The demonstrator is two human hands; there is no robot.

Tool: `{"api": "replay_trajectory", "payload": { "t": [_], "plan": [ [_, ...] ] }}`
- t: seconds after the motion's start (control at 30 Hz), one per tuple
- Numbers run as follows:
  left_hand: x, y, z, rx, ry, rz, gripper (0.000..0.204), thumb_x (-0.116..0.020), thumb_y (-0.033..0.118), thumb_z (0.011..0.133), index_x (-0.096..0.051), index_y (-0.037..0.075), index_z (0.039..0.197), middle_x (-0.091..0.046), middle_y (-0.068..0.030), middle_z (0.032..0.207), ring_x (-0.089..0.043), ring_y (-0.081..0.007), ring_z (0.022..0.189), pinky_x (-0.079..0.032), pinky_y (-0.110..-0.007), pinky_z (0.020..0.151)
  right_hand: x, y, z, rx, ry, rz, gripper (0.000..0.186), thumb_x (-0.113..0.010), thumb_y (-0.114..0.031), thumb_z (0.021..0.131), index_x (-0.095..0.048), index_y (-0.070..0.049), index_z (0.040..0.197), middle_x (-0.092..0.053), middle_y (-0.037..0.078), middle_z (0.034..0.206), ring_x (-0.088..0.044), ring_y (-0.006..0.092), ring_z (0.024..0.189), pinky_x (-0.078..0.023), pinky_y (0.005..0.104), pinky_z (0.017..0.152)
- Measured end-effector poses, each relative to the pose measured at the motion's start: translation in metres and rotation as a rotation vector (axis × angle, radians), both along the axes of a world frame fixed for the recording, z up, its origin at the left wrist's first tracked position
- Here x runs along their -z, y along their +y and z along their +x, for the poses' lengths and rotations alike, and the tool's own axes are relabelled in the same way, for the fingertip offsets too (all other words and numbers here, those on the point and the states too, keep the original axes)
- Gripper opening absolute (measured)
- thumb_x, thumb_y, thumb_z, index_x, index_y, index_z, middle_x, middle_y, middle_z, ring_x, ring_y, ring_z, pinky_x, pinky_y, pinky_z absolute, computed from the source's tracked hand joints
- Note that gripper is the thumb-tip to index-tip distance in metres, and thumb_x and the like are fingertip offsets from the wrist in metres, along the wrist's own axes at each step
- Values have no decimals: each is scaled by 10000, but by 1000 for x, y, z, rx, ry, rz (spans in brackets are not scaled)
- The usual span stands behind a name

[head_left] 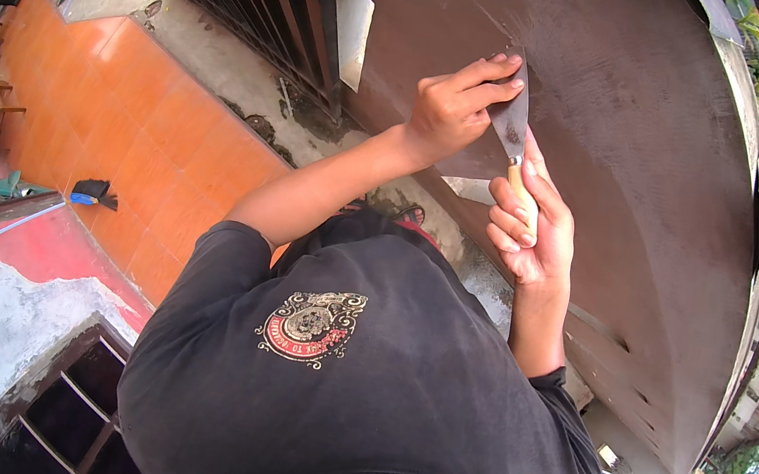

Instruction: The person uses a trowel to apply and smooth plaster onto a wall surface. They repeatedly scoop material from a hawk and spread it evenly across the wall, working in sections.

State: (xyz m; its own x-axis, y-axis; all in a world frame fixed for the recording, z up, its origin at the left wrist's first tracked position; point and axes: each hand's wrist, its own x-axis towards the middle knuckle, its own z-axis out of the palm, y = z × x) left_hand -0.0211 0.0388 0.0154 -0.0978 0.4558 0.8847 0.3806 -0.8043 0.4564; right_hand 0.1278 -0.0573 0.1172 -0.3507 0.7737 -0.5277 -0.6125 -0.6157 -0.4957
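Soft, bright daylight falls on my bare right hand (537,219), clearly focused; glare whitens part of the smooth orange tiled floor (134,133); fisheye distortion bends outer lines, corners black.

Putty knife (513,124): flat grey metal blade (513,110), dark smudge near its neck, pale handle (524,200). Handle sits within curled fingers of the right hand (548,228); blade projects beyond them, touching fingertips of the left hand (451,108).
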Motion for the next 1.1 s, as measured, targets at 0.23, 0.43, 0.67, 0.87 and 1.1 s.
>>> {"api": "replay_trajectory", "payload": {
  "t": [0.23, 0.43, 0.67, 0.87, 1.1],
  "plan": [
    [0, 5, -8, -95, -140, -145, 432, -659, -186, 671, -785, 22, 1029, -752, -141, 1193, -739, -284, 1117, -641, -328, 908, 2, 8, -7, -132, 61, 116, 562, -431, -217, 1117, -258, -248, 1651, -441, 25, 685, -333, 68, 424, -285, 230, 382],
    [6, 2, -6, -31, -124, -167, 409, -685, -166, 680, -784, 19, 1031, -754, -143, 1189, -746, -284, 1098, -644, -321, 901, 1, 1, -7, -108, 62, 111, 588, -437, -217, 1117, -219, -241, 1663, -446, 26, 689, -321, 63, 425, -280, 227, 395],
    [8, 4, -4, -22, -110, -107, 417, -675, -174, 672, -786, 31, 1018, -756, -138, 1186, -746, -276, 1102, -640, -311, 899, 2, 5, -7, -100, 65, 120, 585, -441, -201, 1114, -232, -223, 1660, -429, 13, 677, -318, 65, 424, -271, 229, 388],
    [7, 3, -11, -100, -126, -158, 414, -659, -166, 678, -797, 57, 999, -766, -112, 1148, -750, -271, 1083, -649, -328, 867, 6, 14, -11, -141, 57, 101, 569, -445, -201, 1111, -261, -230, 1649, -420, 8, 670, -318, 62, 427, -254, 230, 375],
    [1, 8, -25, -110, -172, -219, 461, -639, -191, 669, -795, 40, 1036, -754, -122, 1197, -727, -265, 1146, -621, -301, 941, 6, 24, -21, -178, 97, 117, 553, -447, -201, 1110, -286, -238, 1638, -423, 7, 670, -307, 61, 417, -255, 231, 370]
  ]
}}
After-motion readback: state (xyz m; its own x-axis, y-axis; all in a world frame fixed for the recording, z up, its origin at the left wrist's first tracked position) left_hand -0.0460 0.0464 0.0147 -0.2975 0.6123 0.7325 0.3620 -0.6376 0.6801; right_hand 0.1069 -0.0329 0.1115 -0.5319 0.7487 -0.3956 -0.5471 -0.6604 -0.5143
